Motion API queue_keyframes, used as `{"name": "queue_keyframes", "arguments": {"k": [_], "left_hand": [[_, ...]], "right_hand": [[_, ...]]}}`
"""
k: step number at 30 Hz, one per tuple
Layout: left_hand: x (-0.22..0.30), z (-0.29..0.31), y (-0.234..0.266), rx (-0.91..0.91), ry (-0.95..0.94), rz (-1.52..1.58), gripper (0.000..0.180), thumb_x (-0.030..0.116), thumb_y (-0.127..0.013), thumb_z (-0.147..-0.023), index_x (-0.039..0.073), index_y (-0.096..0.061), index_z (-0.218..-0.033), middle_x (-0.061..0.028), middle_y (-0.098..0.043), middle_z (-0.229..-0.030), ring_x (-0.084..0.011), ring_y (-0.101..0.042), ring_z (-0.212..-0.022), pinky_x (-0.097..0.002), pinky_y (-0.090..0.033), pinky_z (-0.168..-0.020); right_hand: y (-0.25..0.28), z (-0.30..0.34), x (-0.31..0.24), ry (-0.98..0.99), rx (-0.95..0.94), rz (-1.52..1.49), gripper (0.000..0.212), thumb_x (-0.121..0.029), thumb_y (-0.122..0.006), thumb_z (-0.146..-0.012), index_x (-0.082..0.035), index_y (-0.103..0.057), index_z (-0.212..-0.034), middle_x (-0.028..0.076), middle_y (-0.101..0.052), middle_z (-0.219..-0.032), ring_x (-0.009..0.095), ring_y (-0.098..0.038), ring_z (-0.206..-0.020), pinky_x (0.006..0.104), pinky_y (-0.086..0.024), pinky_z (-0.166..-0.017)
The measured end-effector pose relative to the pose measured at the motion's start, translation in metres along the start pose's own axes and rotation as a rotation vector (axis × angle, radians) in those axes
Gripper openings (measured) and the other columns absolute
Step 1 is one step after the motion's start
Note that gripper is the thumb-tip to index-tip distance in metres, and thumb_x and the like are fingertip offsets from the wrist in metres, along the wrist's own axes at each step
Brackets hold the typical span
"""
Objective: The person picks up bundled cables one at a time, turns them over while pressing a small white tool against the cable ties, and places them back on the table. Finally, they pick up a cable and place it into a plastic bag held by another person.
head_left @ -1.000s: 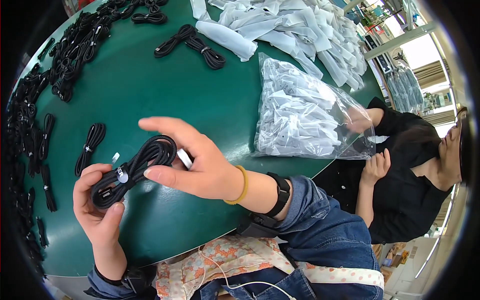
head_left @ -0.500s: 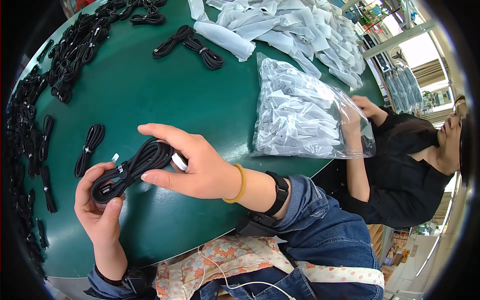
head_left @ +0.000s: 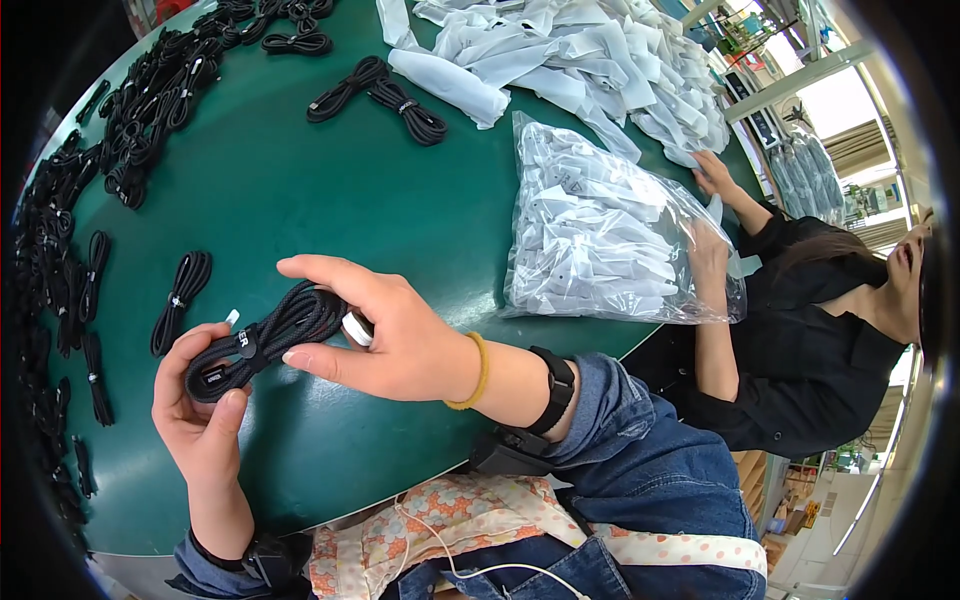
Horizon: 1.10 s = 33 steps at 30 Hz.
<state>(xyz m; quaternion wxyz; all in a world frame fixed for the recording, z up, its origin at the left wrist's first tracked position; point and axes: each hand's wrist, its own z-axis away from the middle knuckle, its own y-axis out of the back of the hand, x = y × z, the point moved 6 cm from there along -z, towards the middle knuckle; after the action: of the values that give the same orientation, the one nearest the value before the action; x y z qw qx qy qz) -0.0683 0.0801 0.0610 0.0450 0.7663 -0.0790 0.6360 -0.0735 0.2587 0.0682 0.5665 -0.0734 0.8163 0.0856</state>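
Observation:
Between my two hands is a coiled black braided cable (head_left: 258,342), bound round its middle by a black strap with light lettering. My left hand (head_left: 203,425) is closed around the coil's left end, where a dark connector shows. The right end lies between the thumb and fingers of my right hand (head_left: 395,335). A white and dark connector end (head_left: 356,328) sits by that palm. Just beyond my left hand, another bound black cable (head_left: 181,300) lies on the green table (head_left: 370,220).
Many bundled black cables (head_left: 150,110) line the table's left and far edges. Two more cables (head_left: 380,100) lie near a heap of white pouches (head_left: 590,60). At right, a co-worker's hand (head_left: 709,250) is at a clear bag (head_left: 590,230) packed with white pouches.
The co-worker's other hand has moved away from the bag's opening to the edge of the pouch heap. My hands and the cable have hardly moved.

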Motion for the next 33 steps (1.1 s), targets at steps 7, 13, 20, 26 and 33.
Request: {"name": "queue_keyframes", "arguments": {"k": [7, 13, 20, 26, 33], "left_hand": [[0.0005, -0.0005, -0.0006, 0.003, 0.001, -0.011, 0.046, 0.008, -0.062, -0.068, -0.002, -0.044, -0.109, -0.0144, -0.047, -0.108, -0.0137, -0.052, -0.086, -0.0216, -0.045, -0.069], [0.0015, -0.0006, -0.0013, 0.013, -0.002, -0.003, 0.046, 0.008, -0.062, -0.068, -0.002, -0.044, -0.109, -0.0143, -0.047, -0.108, -0.0134, -0.052, -0.086, -0.0213, -0.045, -0.069], [0.0001, -0.0005, 0.0000, 0.007, 0.000, 0.007, 0.045, 0.007, -0.062, -0.068, -0.002, -0.044, -0.109, -0.0143, -0.047, -0.107, -0.0131, -0.052, -0.085, -0.0214, -0.045, -0.069], [-0.0005, -0.0004, 0.0003, -0.006, -0.008, 0.008, 0.044, 0.006, -0.061, -0.068, -0.002, -0.044, -0.109, -0.0143, -0.047, -0.107, -0.0130, -0.052, -0.086, -0.0214, -0.045, -0.069], [-0.0009, -0.0011, -0.0006, 0.002, -0.002, 0.005, 0.044, 0.005, -0.061, -0.069, -0.001, -0.044, -0.109, -0.0144, -0.047, -0.108, -0.0131, -0.051, -0.086, -0.0215, -0.045, -0.069]], "right_hand": [[-0.0001, -0.0001, -0.0020, -0.021, -0.037, 0.029, 0.052, -0.007, -0.065, -0.069, 0.003, -0.041, -0.114, 0.009, -0.057, -0.088, 0.012, -0.054, -0.078, 0.0241, -0.042, -0.071], [0.0006, 0.0004, -0.0018, -0.042, -0.054, 0.037, 0.050, -0.007, -0.066, -0.069, 0.003, -0.043, -0.111, 0.008, -0.057, -0.087, 0.011, -0.054, -0.077, 0.0232, -0.042, -0.070], [-0.0002, 0.0005, -0.0022, -0.052, -0.062, 0.042, 0.049, -0.007, -0.067, -0.068, 0.002, -0.044, -0.110, 0.009, -0.056, -0.089, 0.011, -0.053, -0.078, 0.0231, -0.042, -0.069], [-0.0010, 0.0009, -0.0013, -0.026, -0.040, 0.024, 0.049, -0.007, -0.067, -0.068, 0.002, -0.044, -0.111, 0.009, -0.055, -0.092, 0.011, -0.053, -0.079, 0.0231, -0.042, -0.069], [0.0000, 0.0003, -0.0029, -0.022, -0.043, 0.054, 0.050, -0.007, -0.067, -0.068, 0.002, -0.044, -0.111, 0.009, -0.055, -0.091, 0.012, -0.053, -0.078, 0.0231, -0.042, -0.069]]}}
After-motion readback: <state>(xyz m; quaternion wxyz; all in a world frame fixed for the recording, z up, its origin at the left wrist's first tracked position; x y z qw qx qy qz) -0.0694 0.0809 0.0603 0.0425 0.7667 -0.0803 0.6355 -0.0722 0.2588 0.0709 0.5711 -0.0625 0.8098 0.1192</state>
